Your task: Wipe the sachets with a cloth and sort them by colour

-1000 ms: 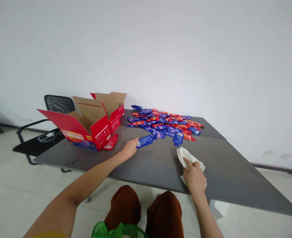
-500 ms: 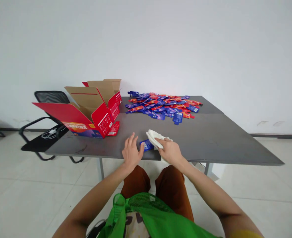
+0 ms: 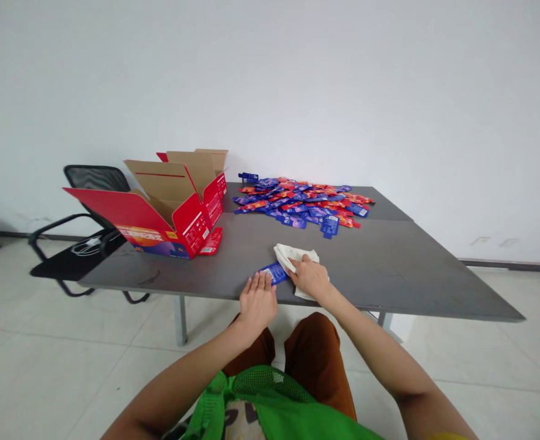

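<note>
A flat blue carton with a pale printed panel lies on the grey table near its front edge. My left hand rests flat at the near left end of this carton, fingers stretched out and touching it. My right hand grips a folded white cloth and presses it down over the carton's right end. That end is hidden under the cloth and fingers, and part of the cloth hangs below my palm.
Farther back on the table is a heap of flat blue and red cartons. Open red boxes stand in a row at the left, with a flat red carton beside them. A black chair is behind the table's left end.
My left hand has moved right and nearer, from beside the blue carton onto its end. The cloth has shifted slightly and lies flatter under my right hand.
</note>
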The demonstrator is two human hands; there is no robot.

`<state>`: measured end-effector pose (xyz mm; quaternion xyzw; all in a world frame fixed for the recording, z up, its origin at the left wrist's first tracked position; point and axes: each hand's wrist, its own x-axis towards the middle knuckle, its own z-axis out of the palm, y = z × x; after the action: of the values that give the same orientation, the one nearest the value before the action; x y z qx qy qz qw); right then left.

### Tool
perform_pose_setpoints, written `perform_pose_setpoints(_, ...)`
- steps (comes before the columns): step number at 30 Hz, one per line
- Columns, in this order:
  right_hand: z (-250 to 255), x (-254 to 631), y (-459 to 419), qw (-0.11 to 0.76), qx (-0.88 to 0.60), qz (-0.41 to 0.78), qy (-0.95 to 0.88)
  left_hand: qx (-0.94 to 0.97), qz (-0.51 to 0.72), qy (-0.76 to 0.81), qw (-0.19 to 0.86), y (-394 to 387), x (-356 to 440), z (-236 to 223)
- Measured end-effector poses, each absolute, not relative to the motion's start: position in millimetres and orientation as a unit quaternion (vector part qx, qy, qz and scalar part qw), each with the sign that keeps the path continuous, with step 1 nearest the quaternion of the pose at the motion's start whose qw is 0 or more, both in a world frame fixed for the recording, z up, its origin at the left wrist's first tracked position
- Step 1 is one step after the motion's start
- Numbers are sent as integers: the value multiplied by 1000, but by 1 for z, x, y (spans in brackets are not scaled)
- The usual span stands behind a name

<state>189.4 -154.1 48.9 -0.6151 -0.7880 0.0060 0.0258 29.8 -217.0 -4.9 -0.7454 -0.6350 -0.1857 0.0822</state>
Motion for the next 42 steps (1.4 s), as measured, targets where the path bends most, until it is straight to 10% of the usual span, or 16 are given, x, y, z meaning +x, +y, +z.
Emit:
perform_pose_setpoints(11,51,163,-163,84,-410,8,-908,-737,-250,-612,144,-217,26,-39)
perform_pose_setpoints(24,51,208,-133,53,-564,-13,-824,-756,-208,-607,126,-215,25,-25)
perform_pose_setpoints(33,46,175,-147,132,-334,17,-933,-766,-201,-596,134,-213,22,-28)
perform_pose_setpoints(42,45,190,-114,84,-402,3,-912,-772,-171,-596,136,-212,25,-22)
